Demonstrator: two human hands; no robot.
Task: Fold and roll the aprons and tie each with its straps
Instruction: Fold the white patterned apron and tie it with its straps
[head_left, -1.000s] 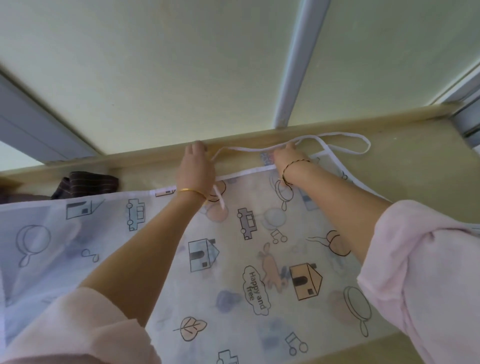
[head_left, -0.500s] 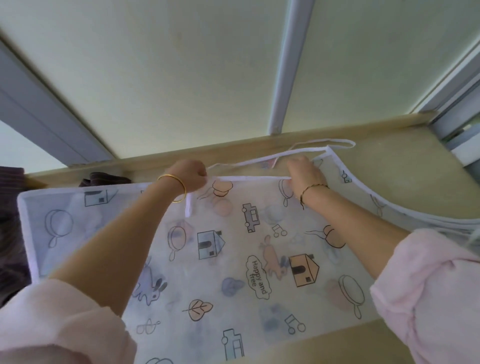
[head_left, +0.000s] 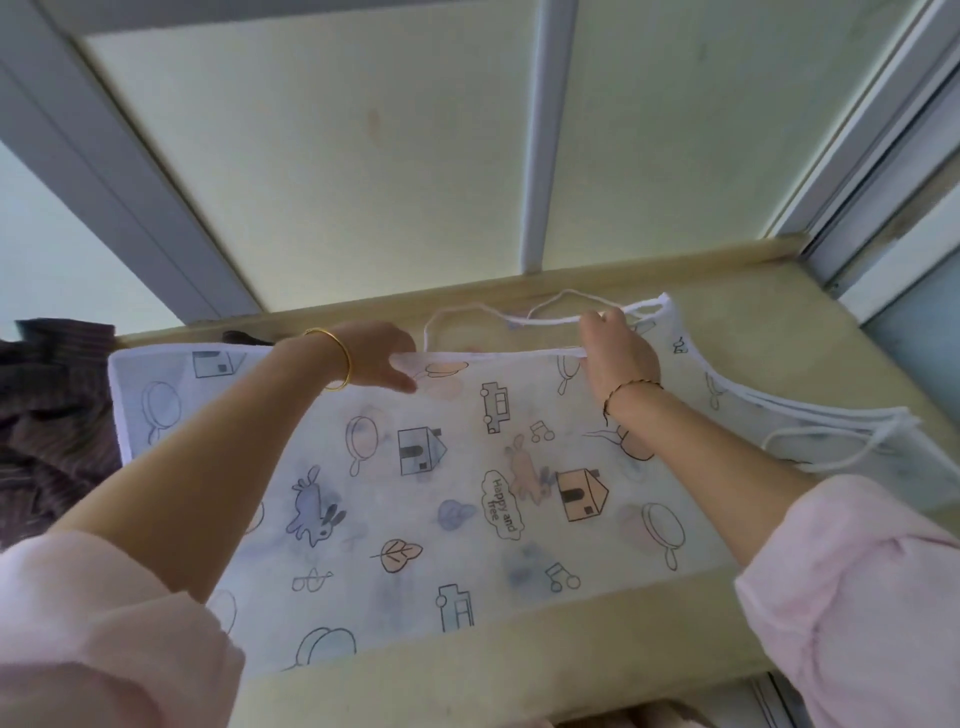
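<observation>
Apron (head_left: 467, 493) lies spread flat across the table (head_left: 519, 670), filling the middle of the frame. It is thin and almost see-through, so I judge it light, limp and a little slippery. My left hand (head_left: 382, 358) and right hand (head_left: 618, 353) each pinch the white hem (head_left: 493, 355) at upper centre, pulling it taut between them. The straps (head_left: 561, 297) loop loose just beyond. That stitched hem is my best hold; the flimsy printed middle would probably bunch.

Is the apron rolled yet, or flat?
Flat, not rolled: apron lies spread on the table; left hand and right hand pinch its far hem.
</observation>
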